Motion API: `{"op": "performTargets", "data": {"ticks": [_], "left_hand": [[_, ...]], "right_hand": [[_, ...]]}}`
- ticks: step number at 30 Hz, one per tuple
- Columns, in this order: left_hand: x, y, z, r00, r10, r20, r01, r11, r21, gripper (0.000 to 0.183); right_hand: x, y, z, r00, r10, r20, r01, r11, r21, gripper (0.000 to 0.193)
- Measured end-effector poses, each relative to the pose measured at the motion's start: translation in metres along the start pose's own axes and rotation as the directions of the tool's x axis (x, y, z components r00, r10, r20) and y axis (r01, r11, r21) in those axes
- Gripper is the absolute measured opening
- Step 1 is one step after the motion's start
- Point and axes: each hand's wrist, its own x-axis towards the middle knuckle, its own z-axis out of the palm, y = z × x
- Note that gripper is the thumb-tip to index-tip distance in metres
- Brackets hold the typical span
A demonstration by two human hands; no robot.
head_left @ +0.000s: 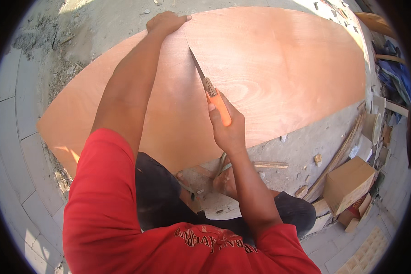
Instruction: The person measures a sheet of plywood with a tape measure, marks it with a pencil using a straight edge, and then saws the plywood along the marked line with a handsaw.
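A large reddish-brown plywood sheet [283,68] lies flat in front of me, spanning most of the view. My right hand [230,130] is closed around the orange handle of a handsaw [199,68]. The narrow blade points away and slightly left, its tip meeting the wood. Between the tip and the far edge a thin dark line shows in the sheet. Just left of that line, my left hand [165,23] grips the sheet's far edge, thumb stretched toward the line. Its other fingers are partly hidden.
A cardboard box [349,185] stands at the right, beside a long wooden plank [335,157] and a pale bucket [372,127]. Blue plastic sheeting [395,75] is bunched farther back. A wood strip [270,164] lies near my right knee. Rubble [36,39] covers the far-left ground.
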Motion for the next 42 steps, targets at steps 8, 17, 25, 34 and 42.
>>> {"op": "performTargets", "data": {"ticks": [8, 17, 25, 34, 42], "left_hand": [[0.001, 0.011, -0.012, 0.998, -0.043, -0.044, 0.044, 0.999, 0.030, 0.069], [-0.005, 0.004, -0.037, 0.998, -0.069, -0.008, 0.069, 0.997, 0.017, 0.071], [0.012, 0.011, -0.025, 1.000, -0.019, 0.023, 0.019, 1.000, -0.005, 0.073], [0.015, 0.007, -0.001, 0.996, -0.022, -0.086, 0.027, 0.998, 0.056, 0.073], [0.014, 0.021, -0.025, 0.996, -0.059, -0.073, 0.062, 0.997, 0.041, 0.076]], "right_hand": [[-0.025, 0.011, -0.018, 1.000, 0.013, -0.019, -0.012, 0.999, 0.034, 0.048], [-0.099, 0.021, -0.047, 0.985, -0.172, -0.031, 0.170, 0.984, -0.050, 0.047], [-0.081, 0.025, -0.044, 0.991, -0.132, -0.028, 0.129, 0.987, -0.099, 0.043], [-0.027, 0.031, -0.009, 0.999, 0.025, 0.027, -0.025, 1.000, 0.011, 0.050], [-0.041, 0.042, -0.022, 0.998, -0.034, -0.060, 0.031, 0.998, -0.051, 0.042]]}}
